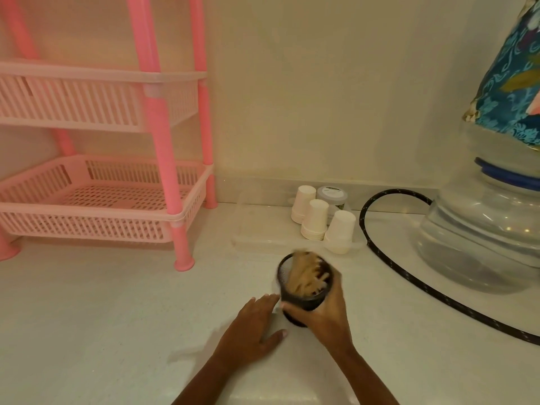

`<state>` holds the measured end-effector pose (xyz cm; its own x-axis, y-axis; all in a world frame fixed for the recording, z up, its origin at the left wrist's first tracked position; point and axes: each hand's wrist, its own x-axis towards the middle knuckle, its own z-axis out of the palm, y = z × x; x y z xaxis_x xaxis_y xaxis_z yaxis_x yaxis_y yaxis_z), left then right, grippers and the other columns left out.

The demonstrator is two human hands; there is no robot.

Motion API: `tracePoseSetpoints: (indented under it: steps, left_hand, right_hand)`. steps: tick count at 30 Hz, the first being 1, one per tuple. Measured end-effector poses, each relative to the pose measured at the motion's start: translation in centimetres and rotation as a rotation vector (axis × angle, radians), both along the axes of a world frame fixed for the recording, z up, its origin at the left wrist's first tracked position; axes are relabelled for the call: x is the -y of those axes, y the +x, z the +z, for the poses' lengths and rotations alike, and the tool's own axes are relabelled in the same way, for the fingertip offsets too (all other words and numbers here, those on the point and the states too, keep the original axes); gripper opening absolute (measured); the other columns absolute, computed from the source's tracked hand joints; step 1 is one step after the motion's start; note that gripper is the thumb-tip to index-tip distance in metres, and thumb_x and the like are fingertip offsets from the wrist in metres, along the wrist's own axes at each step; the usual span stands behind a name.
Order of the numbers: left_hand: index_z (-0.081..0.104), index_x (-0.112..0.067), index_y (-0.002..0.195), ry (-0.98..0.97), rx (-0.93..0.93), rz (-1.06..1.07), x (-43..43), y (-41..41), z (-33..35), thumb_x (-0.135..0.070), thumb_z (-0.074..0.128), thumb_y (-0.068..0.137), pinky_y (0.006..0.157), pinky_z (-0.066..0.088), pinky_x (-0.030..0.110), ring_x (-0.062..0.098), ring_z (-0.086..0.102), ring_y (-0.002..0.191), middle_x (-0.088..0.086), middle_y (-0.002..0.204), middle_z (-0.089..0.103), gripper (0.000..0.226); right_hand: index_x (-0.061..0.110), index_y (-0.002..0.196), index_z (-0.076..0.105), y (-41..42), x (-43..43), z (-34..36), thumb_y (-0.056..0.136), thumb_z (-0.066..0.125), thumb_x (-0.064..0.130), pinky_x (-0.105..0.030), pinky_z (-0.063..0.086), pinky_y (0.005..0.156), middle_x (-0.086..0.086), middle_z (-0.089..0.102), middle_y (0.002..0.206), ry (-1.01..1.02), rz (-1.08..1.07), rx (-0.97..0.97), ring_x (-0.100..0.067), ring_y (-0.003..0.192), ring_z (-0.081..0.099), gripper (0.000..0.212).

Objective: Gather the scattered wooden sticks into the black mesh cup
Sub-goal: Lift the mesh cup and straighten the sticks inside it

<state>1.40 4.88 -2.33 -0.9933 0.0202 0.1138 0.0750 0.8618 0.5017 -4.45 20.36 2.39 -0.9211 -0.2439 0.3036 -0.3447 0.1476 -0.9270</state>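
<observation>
The black mesh cup [302, 299] stands on the white counter, a little blurred. A bundle of pale wooden sticks [305, 274] fills it and pokes above the rim. My right hand [327, 315] grips the cup from its right and near side, thumb curled across the front. Just left of the cup, my left hand [252, 328] lies flat on the counter with straight fingers, the fingertips close to the cup's base. No loose sticks show on the counter.
A clear tray [248, 241] behind the cup holds three stacks of white paper cups [315, 219] and a lidded jar [333, 195]. A pink basket rack [96, 200] stands at the left. A black hose [409, 276] and a water bottle [482, 235] lie at the right.
</observation>
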Motion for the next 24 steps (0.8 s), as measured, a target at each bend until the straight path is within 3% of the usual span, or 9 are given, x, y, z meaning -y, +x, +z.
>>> tracePoseSetpoints:
  steps: [2,4,7,11,14,16,18,20,24]
  left_hand:
    - [0.026,-0.026,0.143,0.050,-0.034,-0.006,-0.2,0.0,0.3,-0.049,0.046,0.090,0.120,0.005,0.027,0.012,0.031,0.139,-0.007,0.149,0.036,0.061]
    - [0.024,-0.028,0.144,0.028,-0.037,0.011,-0.2,0.0,0.3,-0.051,0.045,0.089,0.114,0.006,0.022,0.013,0.030,0.139,-0.007,0.150,0.035,0.062]
    - [0.017,-0.029,0.146,-0.019,0.009,0.035,-0.1,0.1,-0.1,-0.054,0.041,0.090,0.112,0.007,0.021,0.015,0.020,0.143,-0.007,0.155,0.025,0.066]
    - [0.014,-0.033,0.146,-0.044,0.059,0.082,-0.1,0.1,-0.4,-0.057,0.039,0.089,0.115,0.008,0.025,0.013,0.014,0.145,-0.010,0.156,0.019,0.066]
    - [0.014,-0.033,0.146,-0.052,0.041,0.055,-0.1,0.1,-0.3,-0.055,0.038,0.090,0.111,0.002,0.020,0.011,0.014,0.145,-0.009,0.157,0.018,0.065]
    - [0.014,-0.032,0.146,-0.065,0.027,0.038,-0.1,0.1,-0.3,-0.055,0.037,0.091,0.108,-0.002,0.018,0.009,0.013,0.145,-0.009,0.157,0.018,0.064]
    - [0.016,-0.031,0.146,-0.048,0.029,0.031,0.1,0.0,-0.5,-0.052,0.038,0.092,0.111,0.000,0.017,0.009,0.014,0.144,-0.009,0.156,0.019,0.062]
    - [0.023,-0.029,0.144,0.057,0.014,0.043,0.1,-0.1,-0.1,-0.042,0.042,0.095,0.114,0.010,0.019,0.010,0.023,0.142,-0.007,0.154,0.026,0.055]
    - [0.033,-0.030,0.131,0.594,-0.228,0.253,-0.5,-0.3,2.0,-0.020,0.038,0.099,0.103,0.029,0.018,0.008,0.042,0.127,0.001,0.142,0.044,0.034]
  right_hand:
    - [0.043,0.113,0.033,0.2,0.0,-0.3,0.044,0.092,0.025,-0.004,0.043,0.084,0.017,0.048,0.117,0.079,0.056,-0.011,-0.004,0.111,0.048,0.093]
    - [0.041,0.111,0.033,0.2,-0.1,-0.1,0.046,0.092,0.023,0.002,0.042,0.077,0.021,0.047,0.111,0.048,0.012,0.003,-0.003,0.106,0.048,0.090]
    - [0.040,0.114,0.031,0.0,-0.1,1.7,0.047,0.091,0.023,0.004,0.040,0.073,0.026,0.044,0.109,0.055,0.017,-0.015,-0.002,0.107,0.048,0.092]
    - [0.057,0.108,0.028,-1.1,-0.1,4.6,0.046,0.090,0.031,0.002,0.038,0.077,0.036,0.041,0.111,0.003,-0.028,-0.089,0.014,0.105,0.045,0.091]
    - [0.039,0.121,0.032,-1.4,0.2,4.2,0.048,0.090,0.028,-0.013,0.038,0.093,0.019,0.047,0.118,0.080,-0.004,-0.054,0.000,0.110,0.046,0.094]
    - [0.023,0.127,0.033,-1.5,0.2,3.2,0.049,0.090,0.027,-0.020,0.038,0.095,0.011,0.044,0.120,0.123,-0.023,-0.010,-0.007,0.113,0.043,0.097]
    - [0.020,0.129,0.032,-1.5,0.1,2.3,0.049,0.090,0.028,-0.021,0.038,0.094,0.012,0.043,0.118,0.126,-0.035,0.016,-0.008,0.112,0.042,0.099]
    - [0.022,0.128,0.033,-1.4,-0.1,1.6,0.049,0.090,0.028,-0.015,0.038,0.092,0.013,0.043,0.117,0.135,-0.022,0.019,-0.007,0.111,0.043,0.099]
    - [0.035,0.118,0.030,-0.4,0.0,0.4,0.046,0.092,0.026,-0.001,0.041,0.075,0.019,0.045,0.112,0.099,0.009,0.038,-0.004,0.106,0.047,0.096]
